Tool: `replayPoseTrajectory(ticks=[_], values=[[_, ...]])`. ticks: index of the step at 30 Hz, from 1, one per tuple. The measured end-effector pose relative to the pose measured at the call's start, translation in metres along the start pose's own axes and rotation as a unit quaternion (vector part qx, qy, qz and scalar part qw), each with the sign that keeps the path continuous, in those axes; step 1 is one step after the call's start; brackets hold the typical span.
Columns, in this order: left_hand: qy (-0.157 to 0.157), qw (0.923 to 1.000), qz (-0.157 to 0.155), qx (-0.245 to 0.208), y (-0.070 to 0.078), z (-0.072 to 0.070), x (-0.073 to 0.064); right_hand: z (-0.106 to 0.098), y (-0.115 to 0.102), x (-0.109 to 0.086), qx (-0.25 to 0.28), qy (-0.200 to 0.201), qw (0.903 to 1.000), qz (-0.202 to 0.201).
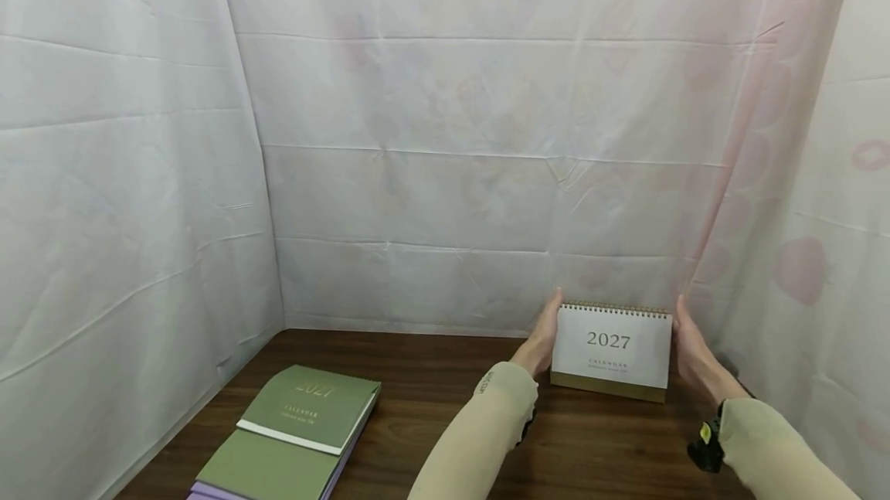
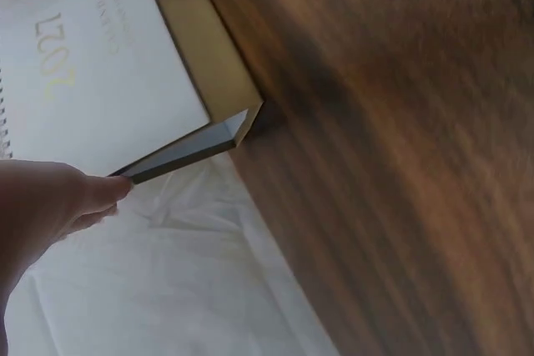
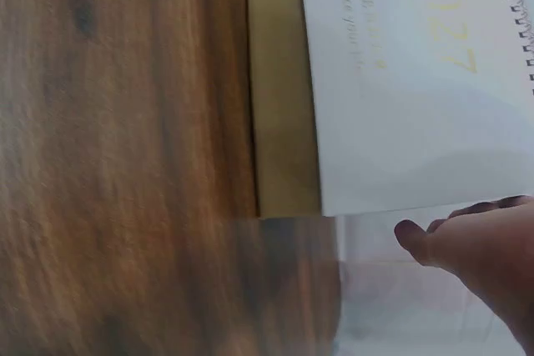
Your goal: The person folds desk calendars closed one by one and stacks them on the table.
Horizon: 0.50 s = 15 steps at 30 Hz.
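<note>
A desk calendar point(image 1: 612, 345) with a white cover, "2027" print, gold base strip and spiral binding along the top stands upright on the table at the right. My left hand point(image 1: 545, 334) lies along its left side, and in the left wrist view those fingertips touch the side edge near the triangular opening of the stand. On the opposite side, my right hand point(image 1: 698, 349) has its fingers pointing up beside the edge. In the right wrist view its fingertips point(image 3: 410, 235) are right by the cover's side edge. Neither hand curls round the calendar.
Green 2027 calendars point(image 1: 299, 415) lie overlapping at the left front of the brown wooden table point(image 1: 417, 392), with something purple point(image 1: 208, 492) under them. Pale curtains point(image 1: 417, 175) enclose the table at the back and both sides. A black wrist device point(image 1: 705, 446) is on the right wrist.
</note>
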<state>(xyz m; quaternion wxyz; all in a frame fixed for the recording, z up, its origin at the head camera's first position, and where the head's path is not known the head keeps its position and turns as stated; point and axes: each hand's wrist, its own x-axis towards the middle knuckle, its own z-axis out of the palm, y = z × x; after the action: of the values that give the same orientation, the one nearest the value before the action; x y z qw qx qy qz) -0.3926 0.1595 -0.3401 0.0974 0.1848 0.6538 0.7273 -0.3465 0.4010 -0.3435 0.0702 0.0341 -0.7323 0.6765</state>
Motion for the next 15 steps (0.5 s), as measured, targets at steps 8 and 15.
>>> replayPoseTrajectory(ticks=[8,15], values=[[0.006,0.9995,-0.027,-0.015,-0.020,-0.002,0.001,0.005,0.016,-0.001,0.052,-0.008,0.9986,0.007],[0.016,0.9989,-0.040,-0.017,-0.036,-0.008,0.002,0.011,0.025,-0.002,0.081,-0.023,0.9963,0.016]])
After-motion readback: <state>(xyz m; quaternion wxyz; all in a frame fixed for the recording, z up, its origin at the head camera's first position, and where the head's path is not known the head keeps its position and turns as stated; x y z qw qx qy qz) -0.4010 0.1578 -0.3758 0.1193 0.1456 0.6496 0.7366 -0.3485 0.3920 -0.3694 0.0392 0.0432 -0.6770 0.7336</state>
